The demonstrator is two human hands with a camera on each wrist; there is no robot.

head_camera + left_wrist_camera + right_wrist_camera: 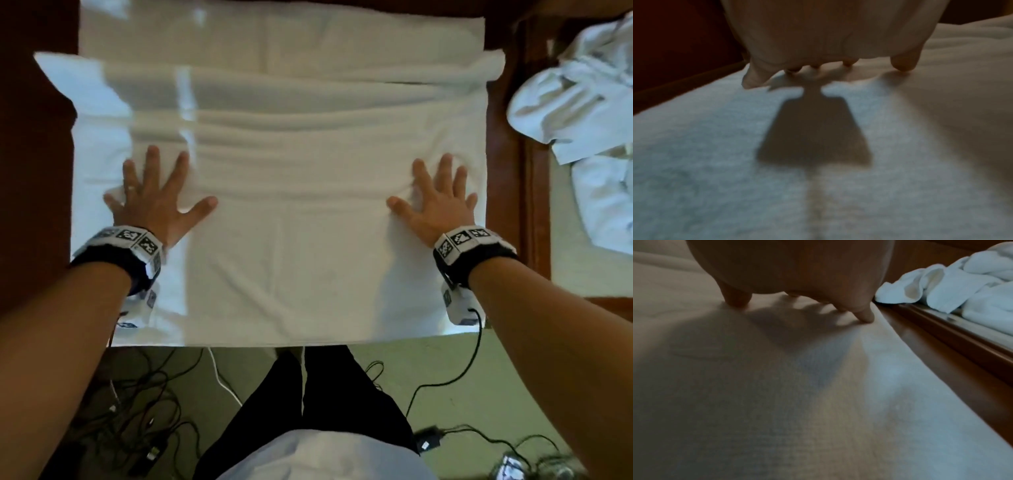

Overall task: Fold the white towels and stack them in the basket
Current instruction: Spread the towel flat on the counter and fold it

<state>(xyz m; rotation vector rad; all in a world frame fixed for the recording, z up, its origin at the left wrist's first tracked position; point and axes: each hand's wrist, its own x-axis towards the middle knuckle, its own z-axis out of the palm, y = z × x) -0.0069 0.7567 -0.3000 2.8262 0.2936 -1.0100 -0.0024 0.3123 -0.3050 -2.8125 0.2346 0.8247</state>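
A large white towel (pixel 291 212) lies spread over the dark wooden table (pixel 503 144), with soft ridges across its far half. My left hand (pixel 154 195) lies flat on its left part, fingers spread and straight. My right hand (pixel 435 198) lies flat on its right part in the same way. In the left wrist view the left hand's fingertips (pixel 754 79) press into the towel (pixel 735 162). The right wrist view shows my right hand's fingertips (pixel 864 316) down on the towel (pixel 777 402) near its right edge. No basket is in view.
A heap of crumpled white towels (pixel 589 102) lies to the right, past a wooden rail (pixel 534 205); it also shows as the towel heap (pixel 962 285). Another white cloth (pixel 274 31) lies at the table's far side. Cables (pixel 137 411) and a black adapter (pixel 426 442) lie on the floor.
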